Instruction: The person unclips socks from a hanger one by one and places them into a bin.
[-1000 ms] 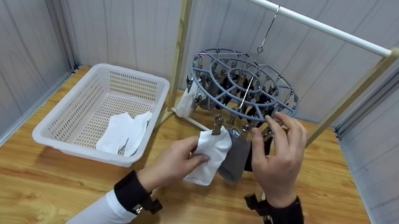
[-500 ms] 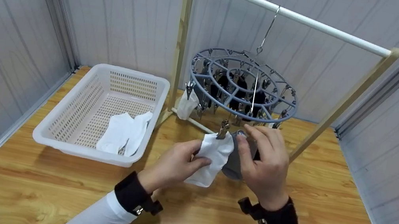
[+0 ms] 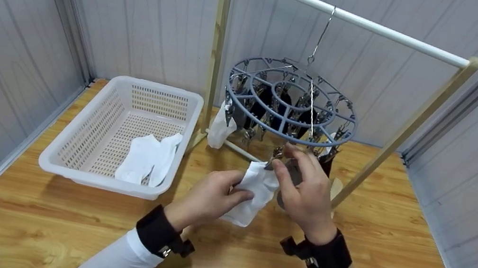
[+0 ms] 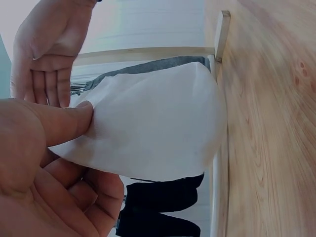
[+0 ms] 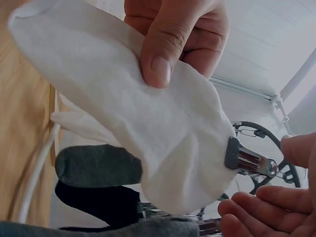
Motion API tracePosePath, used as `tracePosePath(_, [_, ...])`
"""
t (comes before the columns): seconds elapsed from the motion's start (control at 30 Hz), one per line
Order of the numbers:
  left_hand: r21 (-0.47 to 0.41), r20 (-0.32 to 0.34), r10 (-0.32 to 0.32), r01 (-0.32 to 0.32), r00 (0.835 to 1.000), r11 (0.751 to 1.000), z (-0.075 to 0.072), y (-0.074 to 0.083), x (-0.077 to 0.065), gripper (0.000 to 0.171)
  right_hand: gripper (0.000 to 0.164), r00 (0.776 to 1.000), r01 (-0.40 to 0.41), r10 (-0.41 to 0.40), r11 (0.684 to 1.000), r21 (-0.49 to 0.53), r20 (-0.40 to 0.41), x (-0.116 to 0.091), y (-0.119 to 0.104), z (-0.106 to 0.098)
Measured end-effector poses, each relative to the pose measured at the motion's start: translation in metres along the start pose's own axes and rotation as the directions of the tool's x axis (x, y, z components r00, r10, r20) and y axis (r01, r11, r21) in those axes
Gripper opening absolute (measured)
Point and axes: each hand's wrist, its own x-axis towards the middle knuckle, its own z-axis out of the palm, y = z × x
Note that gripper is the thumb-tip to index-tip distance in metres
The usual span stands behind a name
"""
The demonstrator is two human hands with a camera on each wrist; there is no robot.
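My left hand [image 3: 214, 197] pinches a white sock [image 3: 253, 194] between thumb and fingers, in front of the hanger. A metal clip [image 5: 251, 158] grips the sock's other end; it hangs from the round blue-grey clip hanger [image 3: 286, 120]. Around that clip, my right hand [image 3: 306, 192] is held with thumb and fingers apart; in the right wrist view they stand clear of the metal. Close behind the white sock hangs a grey sock [image 5: 98, 165], partly hidden by my right hand in the head view. Black socks [image 4: 160, 197] hang further along.
A white slotted basket [image 3: 49, 166] stands at left on the wooden table [image 3: 15, 213], with white socks [image 3: 139, 156] inside. The hanger hooks onto a white rail [image 3: 380, 27] between wooden posts [image 3: 217, 44]. Another white sock [image 3: 220, 131] hangs at the hanger's left. Panel walls surround the table.
My right hand has moved left, from the grey sock's side to the white sock's clip. The hanger has turned, and the clip and white sock have shifted slightly right. My left hand keeps its pinch.
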Motion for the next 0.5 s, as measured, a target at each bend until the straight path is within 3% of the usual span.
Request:
tracePosePath(0.17, [0.026,0.013,0.008,-0.008,1.000,1.000,0.0004,0.0010,-0.0006,0.015,0.035,0.993,-0.115,0.109,0.982,0.148,0.050,0.0011,0.0047,0.0032])
tracePosePath(0.33, [0.018,0.024,0.005,-0.006,1.000,1.000,0.0006,0.0031,-0.0015,0.016,0.035,0.980,-0.193,0.177,0.954,0.227,0.088,0.0025,0.0040,0.0048])
tracePosePath(0.5, [0.014,0.037,0.009,-0.009,0.999,1.000,0.0023,0.0047,-0.0027,0.014,0.038,0.955,-0.291,0.256,0.906,0.307,0.150,0.0020,0.0005,0.0048])
